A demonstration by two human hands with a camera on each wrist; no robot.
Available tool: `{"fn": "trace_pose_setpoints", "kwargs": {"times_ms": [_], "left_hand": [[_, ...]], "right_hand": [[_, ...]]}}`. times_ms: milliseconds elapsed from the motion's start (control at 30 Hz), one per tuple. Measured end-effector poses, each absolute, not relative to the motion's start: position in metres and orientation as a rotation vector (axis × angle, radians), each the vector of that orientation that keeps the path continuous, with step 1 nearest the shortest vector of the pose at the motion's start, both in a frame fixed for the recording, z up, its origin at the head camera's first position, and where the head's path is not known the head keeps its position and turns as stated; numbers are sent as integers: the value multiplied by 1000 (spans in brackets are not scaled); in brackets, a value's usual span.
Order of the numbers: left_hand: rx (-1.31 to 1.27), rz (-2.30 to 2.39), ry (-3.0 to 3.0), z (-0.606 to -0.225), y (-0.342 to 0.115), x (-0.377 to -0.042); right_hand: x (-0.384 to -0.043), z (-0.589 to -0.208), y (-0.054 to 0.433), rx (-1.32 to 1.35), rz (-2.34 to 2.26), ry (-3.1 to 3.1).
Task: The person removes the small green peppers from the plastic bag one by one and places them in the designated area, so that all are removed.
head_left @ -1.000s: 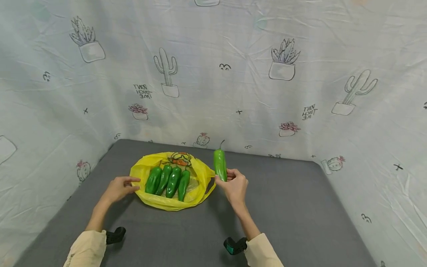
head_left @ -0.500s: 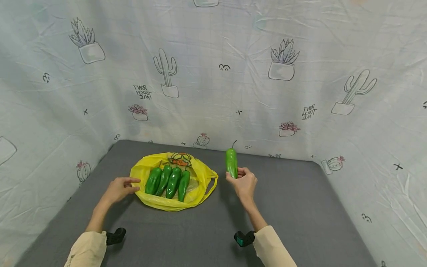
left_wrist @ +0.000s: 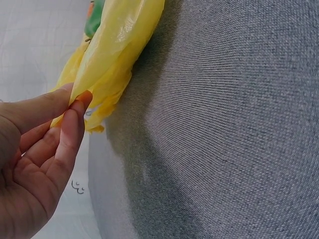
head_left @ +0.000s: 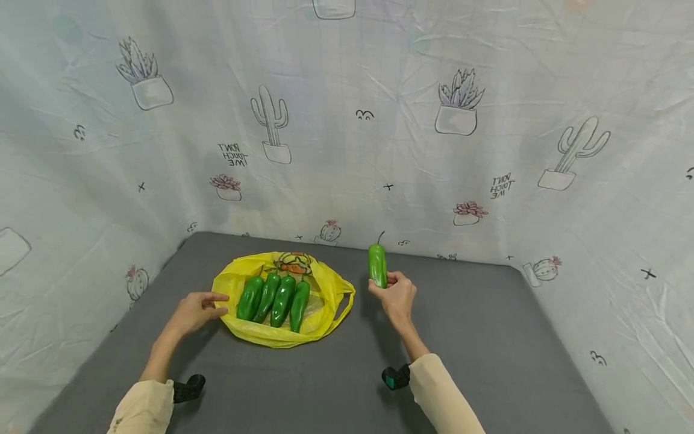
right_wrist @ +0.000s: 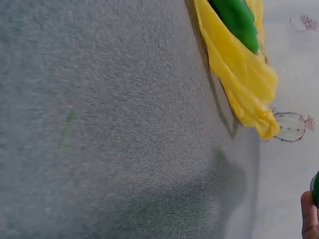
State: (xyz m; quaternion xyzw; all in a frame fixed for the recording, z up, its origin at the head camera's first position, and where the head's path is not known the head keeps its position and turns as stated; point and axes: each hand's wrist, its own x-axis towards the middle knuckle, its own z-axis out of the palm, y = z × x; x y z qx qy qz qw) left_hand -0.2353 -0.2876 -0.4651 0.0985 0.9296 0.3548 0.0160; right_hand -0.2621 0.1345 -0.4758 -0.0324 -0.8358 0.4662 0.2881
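Observation:
A yellow plastic bag [head_left: 255,334] lies with its mouth open, left of the middle of the table. Several green chili peppers [head_left: 282,301] lie side by side inside it. At the bag's left edge my left hand [head_left: 196,310] pinches the rim between thumb and fingers, which the left wrist view shows closely. My right hand [head_left: 398,297] holds another green chili pepper [head_left: 377,265] by its lower end, upright with the stem on top, to the right of the bag. Only a fingertip [right_wrist: 309,214] and a sliver of that pepper show in the right wrist view.
The dark grey table [head_left: 466,337] reaches back to a pale curtain [head_left: 347,150] printed with potted plants, which hangs behind and along both sides. The bag's handle loop [head_left: 344,301] sticks out toward the right hand.
My right hand has moved right with the chili pepper, away from the bag's handle, and then held nearly still. My left hand stays on the bag's rim. The head view has tilted slightly.

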Motion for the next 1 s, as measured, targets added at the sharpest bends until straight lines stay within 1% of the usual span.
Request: {"fn": "trace_pose_setpoints", "kwargs": {"times_ms": [233, 567, 1000], "left_hand": [[320, 1137, 2871, -468, -281, -237], [303, 1113, 2886, -470, -286, -237], [298, 1121, 2872, -465, -289, -235]], "right_hand": [[-273, -483, 143, -141, 1196, -2260], [-288, -492, 139, -172, 1207, -2328], [-293, -490, 136, -225, 1164, -2399]]}}
